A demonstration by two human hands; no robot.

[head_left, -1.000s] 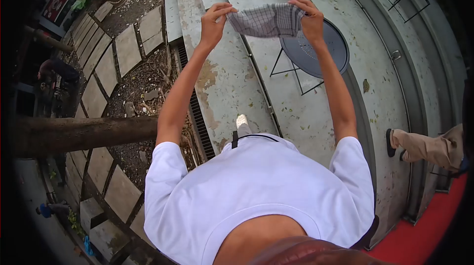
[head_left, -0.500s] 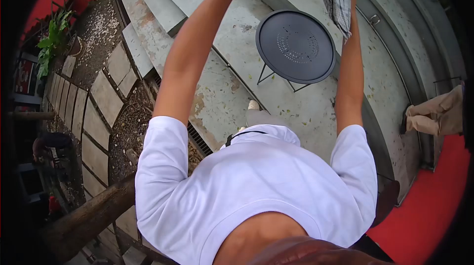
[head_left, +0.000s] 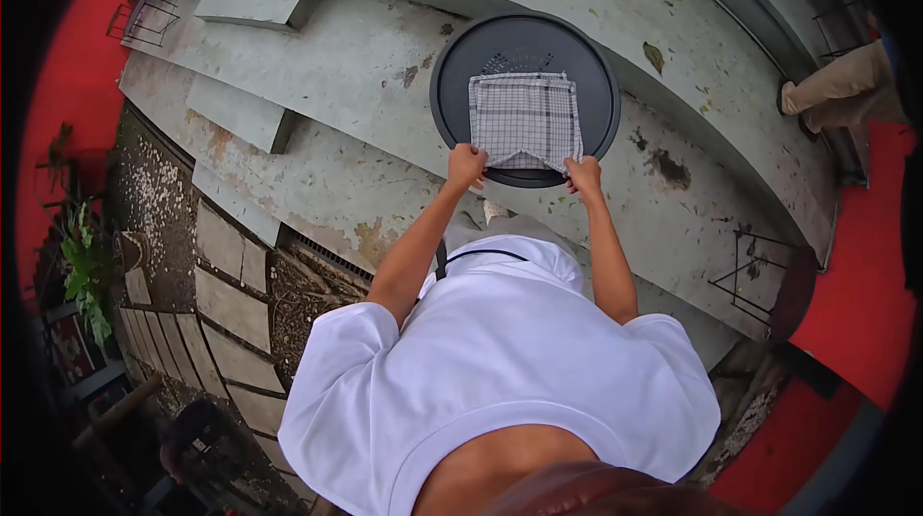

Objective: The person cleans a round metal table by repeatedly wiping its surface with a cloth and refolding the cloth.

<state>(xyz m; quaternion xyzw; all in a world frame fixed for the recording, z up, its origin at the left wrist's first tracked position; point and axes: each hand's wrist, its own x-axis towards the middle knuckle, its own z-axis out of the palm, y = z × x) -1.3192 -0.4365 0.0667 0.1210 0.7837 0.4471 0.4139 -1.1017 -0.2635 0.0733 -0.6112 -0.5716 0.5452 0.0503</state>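
Basically, pale grey concrete steps filled most of the view, chipped and stained in places, with red flooring off to the right and more along the far left. Down on the left was a path of stone slabs, curving past some gravelly dirt. The person's white T-shirt took up the bottom middle. Just ahead of the person stood a round dark bench with a raised rim and a patch of little holes in its top. Over at the right edge you could see somebody else's tan trousers, well apart from all this, and a leafy green plant was way over on the left. Now the cloth: grey-and-white check with darker bands, spread over the bench top, near edge toward the person and bowed up in the middle. Couldn't tell if that edge touched the bench. The left hand had its fingers pinched on the near left corner, and the right hand was clamped on the near right one. Smallest bit: a brown dry leaf on the concrete, past the bench.
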